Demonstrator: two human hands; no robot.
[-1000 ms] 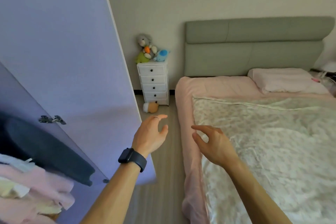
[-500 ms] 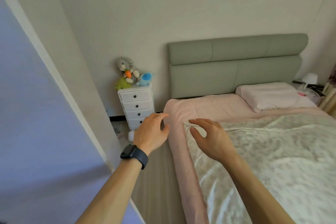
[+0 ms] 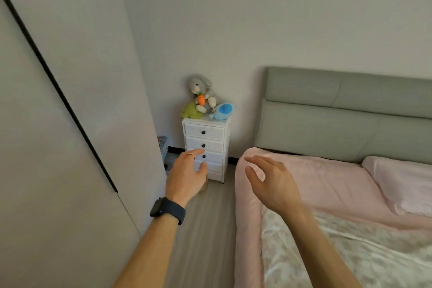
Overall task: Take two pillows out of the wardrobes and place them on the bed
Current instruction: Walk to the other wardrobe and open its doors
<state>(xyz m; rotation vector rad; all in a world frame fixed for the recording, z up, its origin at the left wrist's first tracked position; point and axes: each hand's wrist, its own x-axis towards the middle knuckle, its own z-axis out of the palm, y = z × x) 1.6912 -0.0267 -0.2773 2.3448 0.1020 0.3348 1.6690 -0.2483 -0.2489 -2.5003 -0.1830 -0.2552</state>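
The bed (image 3: pixel 322 184) with a pink sheet and a grey-green headboard fills the right side. One pink pillow (image 3: pixel 406 182) lies at its head by the right edge. The wardrobe (image 3: pixel 65 124) stands on the left with pale shut doors and a dark seam between them. My left hand (image 3: pixel 187 176), with a ring and a black watch on the wrist, hovers open over the floor beside the wardrobe. My right hand (image 3: pixel 272 182) floats open above the bed's near corner. Neither hand holds anything.
A small white chest of drawers (image 3: pixel 205 147) stands against the far wall between wardrobe and bed, with several soft toys (image 3: pixel 203 98) on top. A floral quilt (image 3: pixel 346 255) covers the near part of the bed. A narrow strip of wooden floor (image 3: pixel 205 229) runs between.
The view has swung left and forward: the open purple wardrobe door and the clothes inside have left the frame, shut pale doors show instead. Both hands stay raised, open and empty.
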